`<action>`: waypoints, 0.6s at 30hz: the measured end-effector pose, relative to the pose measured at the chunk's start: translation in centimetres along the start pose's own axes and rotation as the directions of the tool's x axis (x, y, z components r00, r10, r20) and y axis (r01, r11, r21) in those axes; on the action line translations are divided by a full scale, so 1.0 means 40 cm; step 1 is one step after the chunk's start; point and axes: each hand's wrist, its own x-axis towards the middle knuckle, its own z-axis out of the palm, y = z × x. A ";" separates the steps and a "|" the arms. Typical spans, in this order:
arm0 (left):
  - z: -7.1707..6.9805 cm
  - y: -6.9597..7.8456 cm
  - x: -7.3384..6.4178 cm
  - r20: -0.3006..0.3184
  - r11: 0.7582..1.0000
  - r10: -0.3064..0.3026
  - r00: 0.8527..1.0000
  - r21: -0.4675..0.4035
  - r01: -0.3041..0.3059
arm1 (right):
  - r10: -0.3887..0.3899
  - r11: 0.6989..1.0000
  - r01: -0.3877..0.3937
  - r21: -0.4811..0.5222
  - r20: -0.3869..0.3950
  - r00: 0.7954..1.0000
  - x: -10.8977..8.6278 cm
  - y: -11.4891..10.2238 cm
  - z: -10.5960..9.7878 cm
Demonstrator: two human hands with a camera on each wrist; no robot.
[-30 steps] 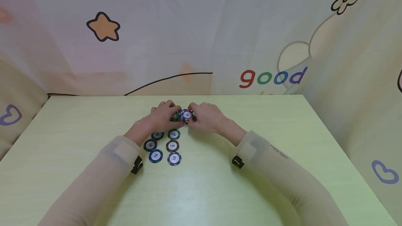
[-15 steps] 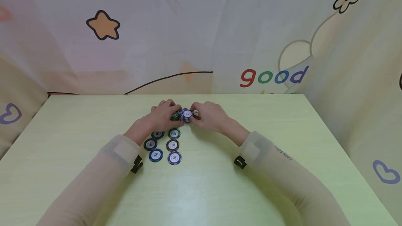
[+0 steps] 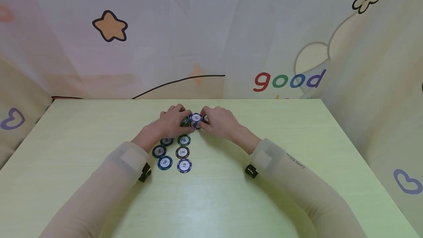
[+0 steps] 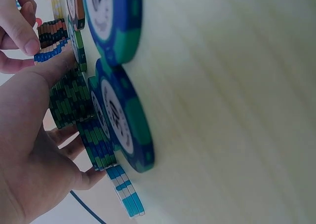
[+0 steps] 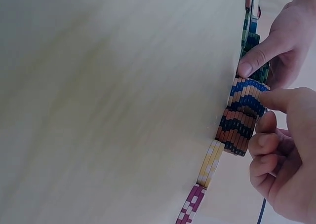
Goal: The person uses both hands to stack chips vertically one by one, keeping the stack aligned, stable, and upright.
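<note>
Stacks of poker chips stand in a row across the back of the table. My left hand [image 3: 170, 122] spans the green stack [image 4: 69, 100], thumb along its near side and fingers behind; in the head view it covers much of the row's left part. Right beside it stands a blue stack [image 5: 245, 95], its top chip [image 3: 196, 118] marked 10. My right hand [image 3: 220, 122] grips the blue stack by its edges, thumb in front and index finger behind, the other fingers curled. Partly hidden by this hand is a black-and-orange stack [image 5: 236, 130].
Flat single chips lie nearer me, including a 100 chip [image 3: 182, 152], a blue 10 chip [image 3: 184, 165] and a 50 chip [image 3: 165, 162]. Low yellow [image 5: 211, 162] and purple [image 5: 191, 204] stacks continue the row rightward; white-and-teal chips [image 4: 126, 192] end it leftward. A printed curtain [image 3: 198, 28] hangs behind.
My right hand has eased slightly right, then back toward the blue stack. The top blue chip has turned and shifted a little away from me. The left hand has stayed in place.
</note>
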 end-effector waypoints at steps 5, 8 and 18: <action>-0.001 0.001 0.000 -0.001 1.000 0.000 1.000 0.002 0.000 | 0.007 1.000 -0.007 -0.005 0.016 1.000 0.002 -0.001 -0.003; -0.001 0.001 -0.001 -0.004 1.000 0.008 1.000 0.007 -0.008 | 0.015 1.000 -0.015 -0.011 0.024 1.000 0.000 0.001 -0.005; -0.004 -0.001 -0.007 -0.005 1.000 0.026 1.000 -0.008 -0.026 | 0.040 0.999 -0.040 -0.009 0.005 0.999 -0.013 0.027 -0.016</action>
